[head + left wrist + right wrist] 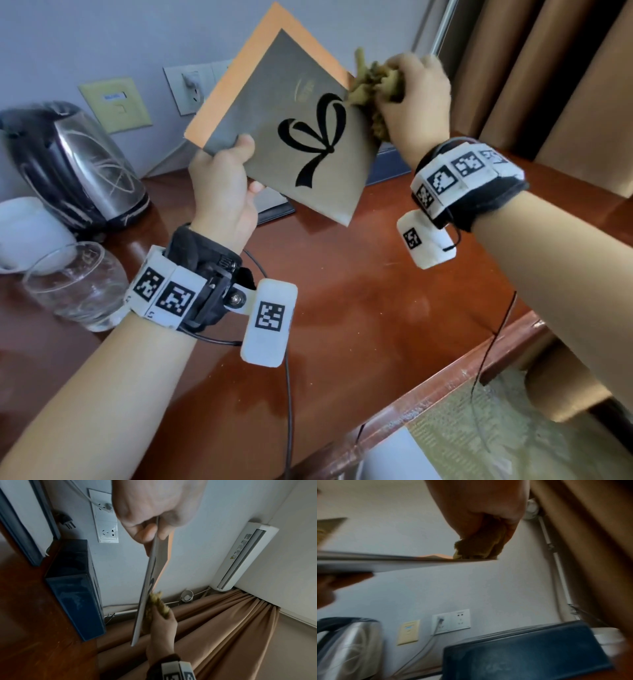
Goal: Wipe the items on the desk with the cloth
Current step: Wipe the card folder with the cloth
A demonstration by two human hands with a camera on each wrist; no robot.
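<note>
Matt paper booklet [291, 137], fuzzy cloth [373, 85], glossy wood desk [359, 308], shiny metal kettle [78, 161]

Left hand [224, 192] raised, fingers pinching; right hand [416, 99] raised, fingers clenched.

pale grey-blue wall [85, 41] behind a glossy reddish-brown wooden desk [342, 291]. white socket panel [107, 520] with a cable plugged in, beige switch plate [114, 104] beside it. tan curtains [548, 78] on the right, white wall-mounted ac unit [243, 555] above them. patterned greenish floor [496, 428] below desk edge. soft daylight.
</note>
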